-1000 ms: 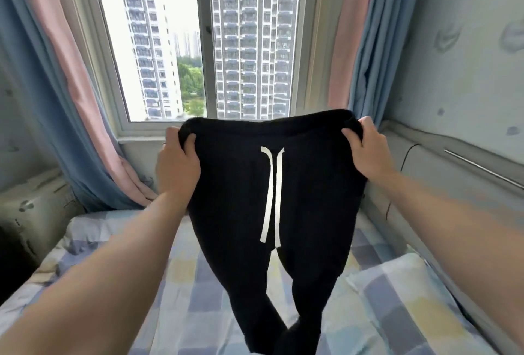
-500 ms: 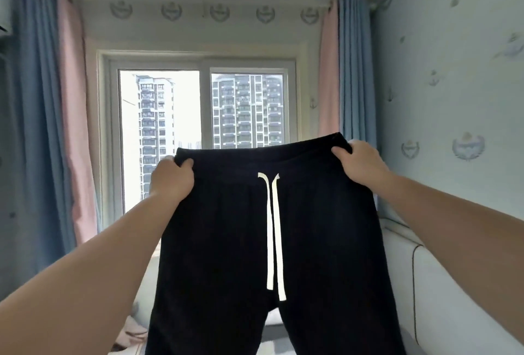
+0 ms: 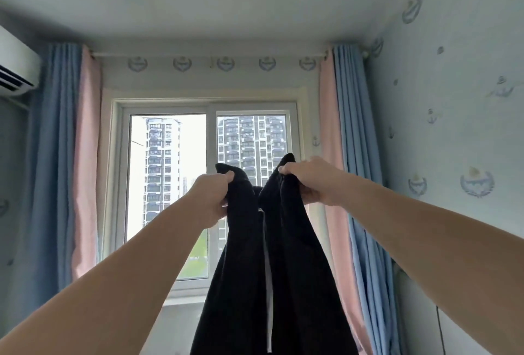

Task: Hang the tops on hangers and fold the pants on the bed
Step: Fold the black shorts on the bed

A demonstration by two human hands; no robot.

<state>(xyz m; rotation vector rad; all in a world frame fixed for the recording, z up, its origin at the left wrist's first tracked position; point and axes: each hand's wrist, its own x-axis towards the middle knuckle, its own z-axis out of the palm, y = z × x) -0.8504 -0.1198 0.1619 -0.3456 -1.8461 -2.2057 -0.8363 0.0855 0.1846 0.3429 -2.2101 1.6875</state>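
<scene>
Black pants with a white drawstring hang in the air in front of the window. My left hand grips the left end of the waistband. My right hand grips the right end. The two hands are close together, so the waistband is folded lengthwise and the two halves hang side by side. The legs drop out of view at the bottom edge. The bed is not in view.
A window stands straight ahead, flanked by pink and blue curtains. An air conditioner is mounted high on the left wall. A wallpapered wall runs close along the right side.
My hands have come together, folding the waistband that was stretched wide before. The view has tilted upward from the bed to the ceiling and window top.
</scene>
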